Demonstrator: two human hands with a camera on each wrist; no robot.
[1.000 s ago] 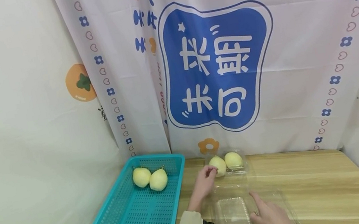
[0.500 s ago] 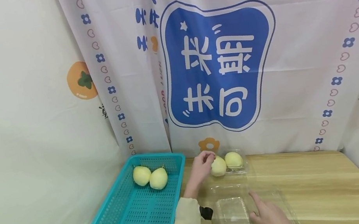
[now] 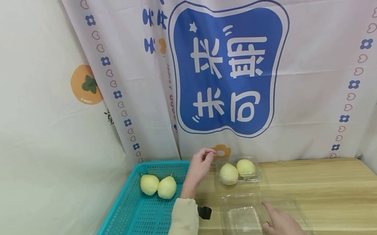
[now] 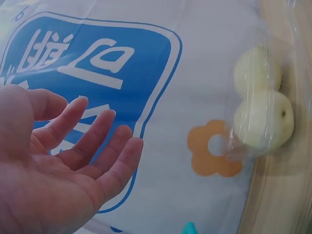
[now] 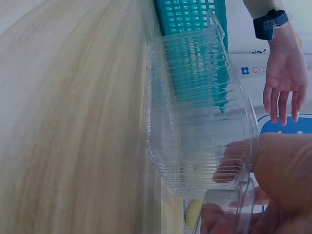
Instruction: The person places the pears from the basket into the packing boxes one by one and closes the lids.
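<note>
Plastic container (image 3: 245, 226) — right hand (image 3: 284, 227) at its rim, left hand (image 3: 198, 167) mid-air.

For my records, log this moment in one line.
left hand: raised, empty; right hand: touching open box; basket: two pears; far box: two pears

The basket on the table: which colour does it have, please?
The basket is turquoise; the head view shows it best.

white characters (image 3: 235, 71) 未来可期, turned on their side, on the blue badge (image 3: 226, 82) of the printed curtain (image 3: 319, 50); small latin lettering (image 3: 173, 105), "good luck", partly creased, along its fold; blue characters (image 3: 146, 18) at upper left, broken by folds, not fully legible
</note>
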